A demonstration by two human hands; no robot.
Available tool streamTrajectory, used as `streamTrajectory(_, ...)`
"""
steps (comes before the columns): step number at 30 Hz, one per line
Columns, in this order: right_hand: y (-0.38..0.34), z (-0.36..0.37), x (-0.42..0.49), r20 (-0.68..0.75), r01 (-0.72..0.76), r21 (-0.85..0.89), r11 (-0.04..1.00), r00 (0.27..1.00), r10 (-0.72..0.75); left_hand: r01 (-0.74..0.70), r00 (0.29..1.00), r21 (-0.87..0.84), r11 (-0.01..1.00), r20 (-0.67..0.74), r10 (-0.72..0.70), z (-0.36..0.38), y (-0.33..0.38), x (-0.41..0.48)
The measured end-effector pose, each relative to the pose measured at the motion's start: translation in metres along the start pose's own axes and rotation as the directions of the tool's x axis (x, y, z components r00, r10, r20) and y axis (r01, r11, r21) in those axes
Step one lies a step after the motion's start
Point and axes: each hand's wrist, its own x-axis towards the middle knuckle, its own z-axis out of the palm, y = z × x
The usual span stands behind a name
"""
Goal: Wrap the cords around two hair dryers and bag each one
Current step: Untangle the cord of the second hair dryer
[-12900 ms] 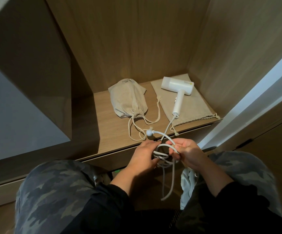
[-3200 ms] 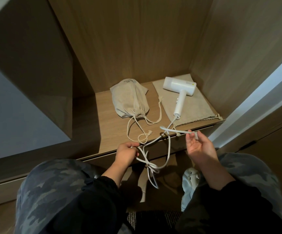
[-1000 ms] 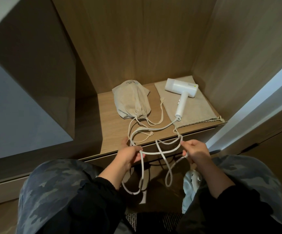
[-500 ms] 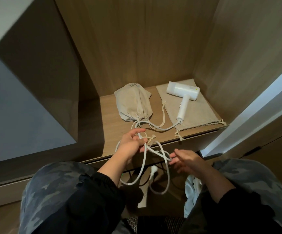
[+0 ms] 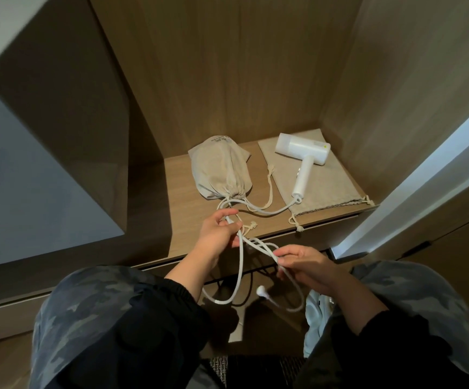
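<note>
A white hair dryer [image 5: 304, 157] lies on a flat, empty beige drawstring bag [image 5: 323, 189] at the right of the wooden shelf [image 5: 188, 228]. To its left sits a filled beige bag [image 5: 219, 171], drawn shut, its contents hidden. The dryer's white cord [image 5: 240, 265] runs from the handle to my hands and hangs in loops below the shelf edge, its plug [image 5: 261, 291] dangling. My left hand [image 5: 219, 231] grips the cord over the shelf front. My right hand [image 5: 302, 263] pinches the cord a little lower, to the right.
Wooden walls close the shelf at the back and right. A dark cabinet panel [image 5: 59, 113] stands at the left. My knees in camouflage trousers are below the shelf, with a white shoe [image 5: 316, 313] on the floor by the right knee.
My left hand has kept its hold over the shelf front while my right hand closed on the cord. The hanging loops and the plug have shifted a little; dryer and bags lie unmoved.
</note>
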Motion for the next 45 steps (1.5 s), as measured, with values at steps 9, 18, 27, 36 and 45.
streamTrajectory(9, 0.008, -0.004, 0.012, -0.362, 0.091, -0.046, 0.995, 0.927, -0.102, 0.060, 0.998, -0.298, 0.953, 0.022, -0.056, -0.015, 0.009, 0.003)
streamTrajectory(18, 0.018, -0.015, 0.026, -0.703, -0.298, -0.235, 0.925, 0.709, 0.049, 0.230, 0.971, -0.614, 0.755, 0.198, -0.135, -0.018, 0.032, 0.001)
streamTrajectory(27, 0.003, 0.004, 0.006, -0.063, 0.097, -0.039, 0.995, 0.993, -0.099, 0.217, 0.976, -0.596, 0.773, 0.159, -0.151, 0.000, 0.038, -0.001)
streamTrajectory(36, -0.001, 0.027, 0.000, 0.228, 0.078, 0.114, 0.990, 0.968, -0.103, 0.202, 0.976, -0.563, 0.802, 0.184, -0.117, 0.006, 0.035, -0.010)
streamTrajectory(45, -0.003, 0.013, -0.003, -0.024, 0.198, 0.156, 0.968, 0.980, -0.197, 0.153, 0.972, -0.174, 0.973, 0.202, -0.117, -0.004, 0.014, -0.011)
